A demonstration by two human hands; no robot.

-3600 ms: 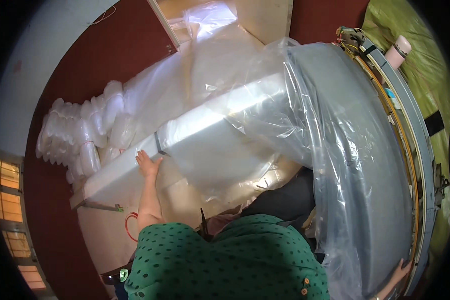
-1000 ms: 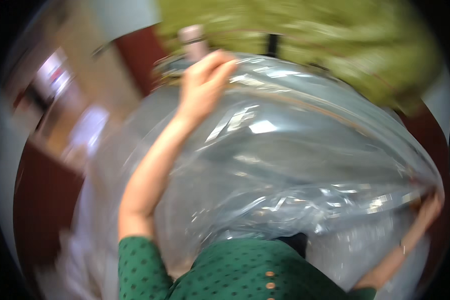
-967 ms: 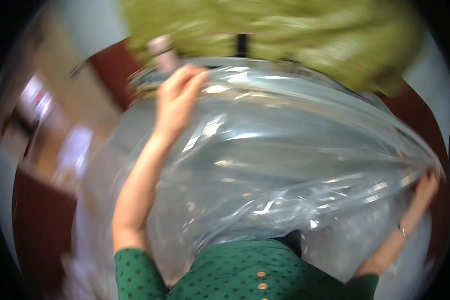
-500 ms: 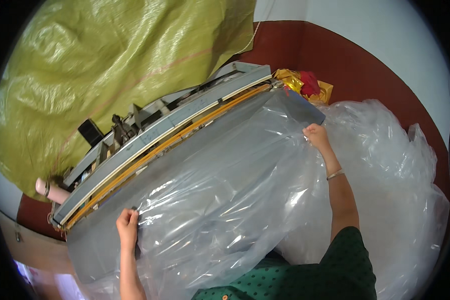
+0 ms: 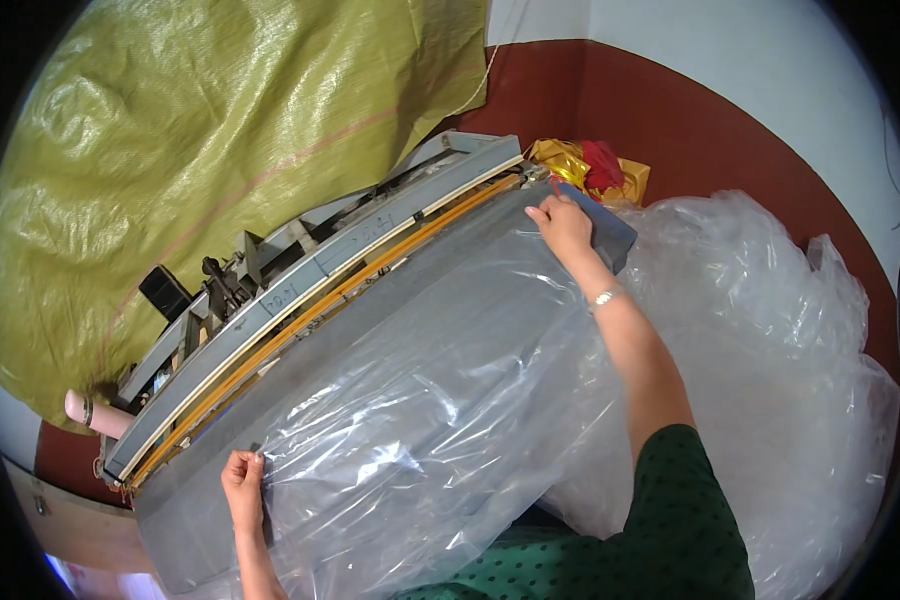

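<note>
Head view, two hands (image 5: 242, 486), plastic (image 5: 395, 455), one bottle (image 5: 100, 413)

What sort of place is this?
Probably a small workshop: a long grey metal machine frame borders a grey worktop, with clear plastic sheeting spread over it and more bunched-up plastic alongside.

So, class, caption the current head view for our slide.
Left hand and right hand hold clear plastic film over a grey surface.
</note>
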